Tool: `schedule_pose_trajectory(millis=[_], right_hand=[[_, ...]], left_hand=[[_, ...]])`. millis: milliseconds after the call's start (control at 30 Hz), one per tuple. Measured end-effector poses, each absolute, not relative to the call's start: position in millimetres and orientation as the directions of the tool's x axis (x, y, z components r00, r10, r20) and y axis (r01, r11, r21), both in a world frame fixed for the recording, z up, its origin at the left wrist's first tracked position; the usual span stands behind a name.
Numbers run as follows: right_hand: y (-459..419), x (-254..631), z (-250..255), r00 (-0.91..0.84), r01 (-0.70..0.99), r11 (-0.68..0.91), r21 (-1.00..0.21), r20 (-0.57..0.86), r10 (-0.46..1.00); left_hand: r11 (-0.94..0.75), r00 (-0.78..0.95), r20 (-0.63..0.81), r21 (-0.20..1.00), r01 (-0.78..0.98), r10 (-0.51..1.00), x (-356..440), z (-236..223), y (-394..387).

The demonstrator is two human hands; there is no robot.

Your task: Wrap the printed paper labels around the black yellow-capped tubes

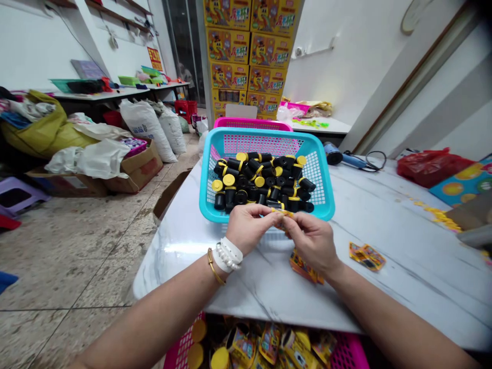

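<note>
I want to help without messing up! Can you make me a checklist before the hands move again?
1. Left hand and right hand both holding the printed label: ok.
2. Held label flat and smooth: cannot tell, partly hidden.
3. Turquoise basket upright on the table: ok.
4. Yellow lids on all black containers: cannot tell, they overlap.
5. Label pile right of the right hand neatly squared: not ok.

A wide white band [230,250] circles the wrist below the left hand [246,228]. Round, pearly white beads [224,254] lie over and against this band. On its elbow side sits a slim gold-coloured bangle [211,265] with a small raised detail. The right hand [314,242] and both forearms are bare.
</note>
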State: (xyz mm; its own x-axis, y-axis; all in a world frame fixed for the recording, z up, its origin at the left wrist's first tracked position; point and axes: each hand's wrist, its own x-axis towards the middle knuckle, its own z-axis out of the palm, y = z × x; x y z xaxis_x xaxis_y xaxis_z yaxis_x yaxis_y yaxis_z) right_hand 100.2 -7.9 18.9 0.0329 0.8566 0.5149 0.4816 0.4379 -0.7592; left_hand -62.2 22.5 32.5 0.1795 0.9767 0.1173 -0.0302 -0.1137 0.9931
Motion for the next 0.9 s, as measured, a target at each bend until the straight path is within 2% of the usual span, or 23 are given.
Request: schedule_pose_trajectory(millis=[133,300,367,400,433,500,567,633,700,800,900], right_hand=[[-8,100,20,-0.008,0.539,0.397,-0.743,0.467,0.884],[8,119,38,-0.131,0.615,0.389,-0.686,0.398,0.908],[26,134,55,-0.111,0.719,0.363,-0.593,0.417,0.902],[37,142,64,-0.101,0.851,0.307,-0.426,0.441,0.892],[50,148,72,-0.093,0.959,0.198,-0.203,0.435,0.895],[76,155,84,-0.072,0.981,0.017,0.194,0.284,0.956],[97,155,89,-0.063,0.946,0.014,0.324,0.142,0.988],[110,151,91,-0.072,0.942,0.046,0.331,0.064,0.995],[113,148,92,-0.07,0.94,0.049,0.338,0.05,0.996],[101,154,94,-0.073,0.944,0.036,0.327,0.102,0.992],[79,169,88,-0.111,0.976,0.075,0.207,0.171,0.979]], left_hand=[[-0.185,0.103,0.181,0.982,0.029,0.978,-63,37,21],[0.005,0.189,0.006,0.998,-0.058,0.982,-64,40,21],[0.012,0.169,-0.001,0.998,-0.065,0.986,-65,39,23],[-0.025,0.136,0.031,0.999,-0.045,0.99,-65,39,23],[-0.079,0.095,0.079,0.997,-0.006,0.992,-65,40,24],[-0.177,0.025,0.175,0.979,0.097,0.984,-66,41,24],[-0.195,0.014,0.195,0.971,0.136,0.981,-66,44,23],[-0.116,0.071,0.112,0.992,0.045,0.991,-66,46,23],[0.03,0.165,-0.013,0.995,-0.097,0.986,-66,48,24],[0.209,0.26,-0.143,0.947,-0.244,0.955,-68,48,27],[0.303,0.306,-0.202,0.894,-0.33,0.93,-70,49,29]])
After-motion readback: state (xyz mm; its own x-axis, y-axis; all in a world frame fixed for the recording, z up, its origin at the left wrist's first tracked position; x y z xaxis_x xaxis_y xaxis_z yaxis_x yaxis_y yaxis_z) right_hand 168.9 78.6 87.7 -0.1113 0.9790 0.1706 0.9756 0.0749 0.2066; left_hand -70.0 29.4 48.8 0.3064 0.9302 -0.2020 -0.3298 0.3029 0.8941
